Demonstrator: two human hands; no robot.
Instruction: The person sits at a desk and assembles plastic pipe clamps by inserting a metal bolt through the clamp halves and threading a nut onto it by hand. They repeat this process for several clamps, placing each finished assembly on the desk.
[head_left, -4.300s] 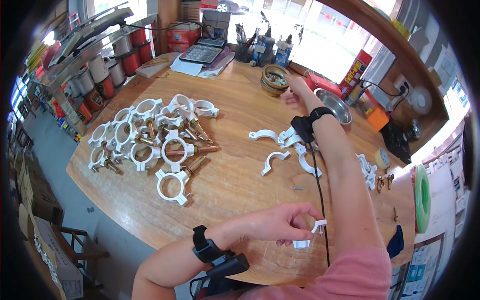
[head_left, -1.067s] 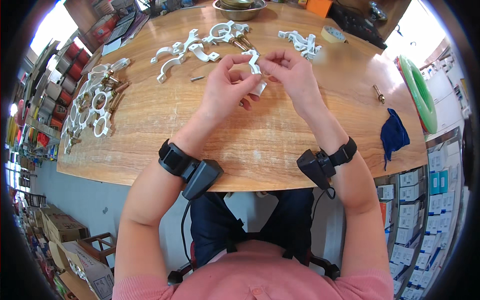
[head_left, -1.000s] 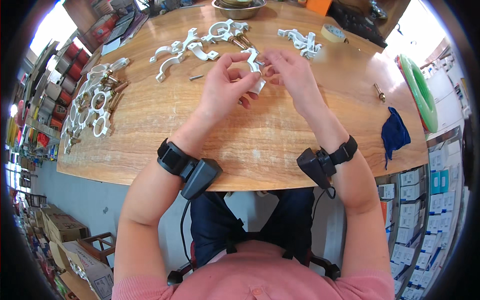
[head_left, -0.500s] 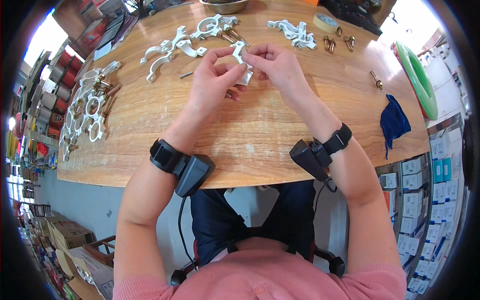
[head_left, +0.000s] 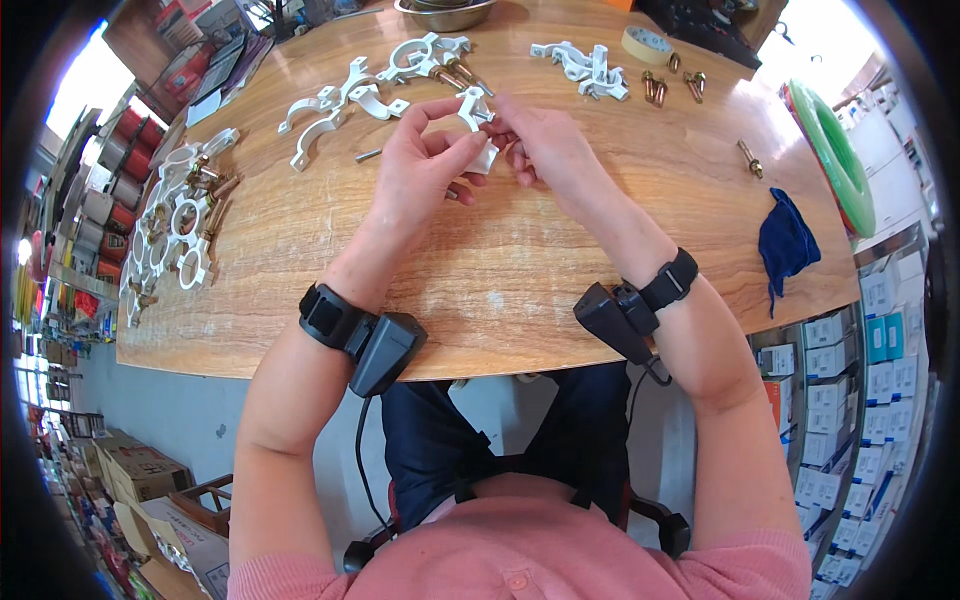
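Observation:
My left hand [head_left: 412, 165] is closed on a white pipe clamp [head_left: 474, 106], with its thumb along the clamp's near side. A short metal rod end [head_left: 455, 192] shows beneath the left fingers. My right hand [head_left: 548, 142] has its fingers curled and drawn together against the clamp's right side; whatever they pinch there is hidden. Left of the hands lies a thin metal pin [head_left: 368, 155]. White clamp halves [head_left: 318, 138] are spread farther left, and bolts [head_left: 460, 74] lie just beyond the hands beside a ring-shaped white clamp [head_left: 408, 58].
Ring clamps with bolts [head_left: 188, 215] cover the table's left side. Back right hold more white clamps [head_left: 590, 70], a tape roll [head_left: 648, 45] and brass-coloured bolts [head_left: 656, 90]. A single bolt [head_left: 750, 158], a blue cloth pouch [head_left: 787, 235] and a green coil [head_left: 832, 150] are at right.
My right hand has turned, its thumb going from on top of the clamp to out of sight, fingers curled lower. The left hand keeps its hold, almost unmoved.

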